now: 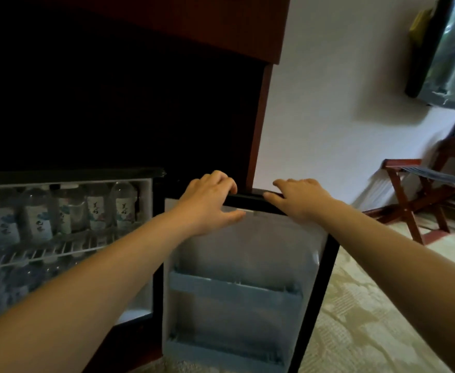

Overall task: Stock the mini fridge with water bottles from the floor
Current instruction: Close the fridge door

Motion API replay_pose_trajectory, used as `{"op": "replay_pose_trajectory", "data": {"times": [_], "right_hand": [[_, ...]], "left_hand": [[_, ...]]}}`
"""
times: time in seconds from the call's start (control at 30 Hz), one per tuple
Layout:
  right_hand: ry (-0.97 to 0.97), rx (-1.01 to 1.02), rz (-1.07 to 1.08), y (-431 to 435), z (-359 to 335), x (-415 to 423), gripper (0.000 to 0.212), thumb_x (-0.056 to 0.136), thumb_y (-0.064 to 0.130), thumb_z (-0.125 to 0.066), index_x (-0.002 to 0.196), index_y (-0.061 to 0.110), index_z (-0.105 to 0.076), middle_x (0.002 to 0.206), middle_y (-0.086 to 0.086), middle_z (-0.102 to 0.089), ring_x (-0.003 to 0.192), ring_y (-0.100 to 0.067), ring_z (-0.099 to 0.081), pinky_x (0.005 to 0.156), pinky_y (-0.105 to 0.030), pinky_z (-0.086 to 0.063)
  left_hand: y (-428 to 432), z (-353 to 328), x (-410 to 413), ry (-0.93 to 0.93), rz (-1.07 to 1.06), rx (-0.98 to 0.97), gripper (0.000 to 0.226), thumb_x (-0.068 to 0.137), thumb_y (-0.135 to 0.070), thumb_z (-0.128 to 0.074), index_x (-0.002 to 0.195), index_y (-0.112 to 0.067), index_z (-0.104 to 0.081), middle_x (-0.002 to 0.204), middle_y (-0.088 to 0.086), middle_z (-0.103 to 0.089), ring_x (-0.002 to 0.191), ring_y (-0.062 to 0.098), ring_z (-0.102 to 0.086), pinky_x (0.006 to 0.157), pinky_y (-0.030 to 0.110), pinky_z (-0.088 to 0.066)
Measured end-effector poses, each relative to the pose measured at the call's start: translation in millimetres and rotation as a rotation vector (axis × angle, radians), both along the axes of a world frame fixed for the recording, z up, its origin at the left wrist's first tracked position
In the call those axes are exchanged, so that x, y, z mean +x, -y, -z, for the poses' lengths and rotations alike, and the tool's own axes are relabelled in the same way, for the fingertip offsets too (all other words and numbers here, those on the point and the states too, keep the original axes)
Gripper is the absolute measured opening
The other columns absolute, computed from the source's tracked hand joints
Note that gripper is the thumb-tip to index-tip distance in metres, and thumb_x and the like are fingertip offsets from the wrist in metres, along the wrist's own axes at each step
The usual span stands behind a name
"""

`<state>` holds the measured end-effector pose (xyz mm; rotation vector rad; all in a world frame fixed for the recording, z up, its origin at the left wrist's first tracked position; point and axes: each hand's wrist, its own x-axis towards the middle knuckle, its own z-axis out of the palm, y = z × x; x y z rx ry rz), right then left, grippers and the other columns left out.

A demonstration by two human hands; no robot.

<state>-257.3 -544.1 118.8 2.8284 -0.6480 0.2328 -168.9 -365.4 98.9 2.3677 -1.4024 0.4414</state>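
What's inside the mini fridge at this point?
Water bottles stand upright in a row on the wire shelf. Below it, dim shapes, likely more bottles; the left forearm covers part of that space.

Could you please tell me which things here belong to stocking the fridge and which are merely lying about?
Job: mini fridge; its open fridge door; water bottles on the upper shelf; left hand and right hand on the door's top edge.
Lying about: luggage rack; wall screen; carpet.
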Motion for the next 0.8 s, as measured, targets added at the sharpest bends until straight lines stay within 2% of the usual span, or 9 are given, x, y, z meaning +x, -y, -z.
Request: {"op": "replay_pose_trajectory", "data": {"times": [0.17,0.37,0.43,0.57,0.67,0.8], "right_hand": [[-0.037,0.129,0.022,16.1,-2.8,-0.3,0.056,0.097,0.053,-0.024,0.129,0.014,-0.049,0.132,-0.011,-0.056,0.12,-0.03,-0.051,0.099,-0.044,-0.035],[-0.024,0.235,-0.003,15.7,-9.5,-3.4,0.054,0.099,0.047,-0.023,0.12,0.011,-0.058,0.126,-0.013,-0.06,0.114,-0.031,-0.054,0.096,-0.041,-0.041],[-0.014,0.263,0.0,12.7,-10.5,-6.3,0.056,0.099,0.048,-0.023,0.122,0.011,-0.059,0.128,-0.013,-0.059,0.115,-0.03,-0.054,0.097,-0.04,-0.04],[-0.002,0.304,0.0,4.7,-13.4,-14.1,0.055,0.1,0.047,-0.023,0.12,0.011,-0.06,0.125,-0.013,-0.06,0.113,-0.029,-0.055,0.093,-0.036,-0.039],[0.033,0.371,-0.023,1.5,-15.1,-21.7,0.051,0.1,0.043,-0.027,0.117,0.01,-0.063,0.121,-0.012,-0.063,0.109,-0.027,-0.056,0.093,-0.035,-0.04],[0.052,0.454,-0.069,-2.3,-19.0,-30.3,0.042,0.099,0.038,-0.036,0.116,0.015,-0.066,0.116,-0.006,-0.065,0.102,-0.02,-0.059,0.093,-0.033,-0.042]], "left_hand": [[36.2,-6.7,-1.0,0.016,-0.048,0.229,0.088,0.08,-0.064,-0.054,0.148,-0.021,-0.019,0.157,-0.001,-0.017,0.146,0.018,-0.014,0.119,0.04,-0.009],[61.6,-18.0,2.1,-0.046,-0.011,0.311,0.106,0.067,-0.069,-0.064,0.149,-0.025,-0.012,0.156,0.0,-0.023,0.146,0.019,-0.017,0.119,0.045,-0.001],[69.3,-22.2,2.0,-0.047,-0.016,0.339,0.105,0.065,-0.072,-0.063,0.147,-0.024,-0.019,0.152,0.0,-0.033,0.143,0.021,-0.024,0.119,0.045,-0.002],[75.8,-21.7,-3.7,-0.046,0.004,0.328,0.084,0.064,-0.073,-0.062,0.13,-0.022,-0.047,0.13,-0.001,-0.055,0.128,0.021,-0.043,0.114,0.043,-0.012],[72.1,-18.3,-8.1,0.001,0.007,0.317,0.084,0.064,-0.073,-0.061,0.128,-0.022,-0.048,0.127,-0.001,-0.054,0.125,0.02,-0.044,0.114,0.044,-0.015],[57.7,-17.4,-8.6,0.02,0.041,0.29,0.072,0.062,-0.074,-0.062,0.114,-0.025,-0.055,0.112,-0.004,-0.055,0.112,0.018,-0.049,0.11,0.043,-0.021]]}}
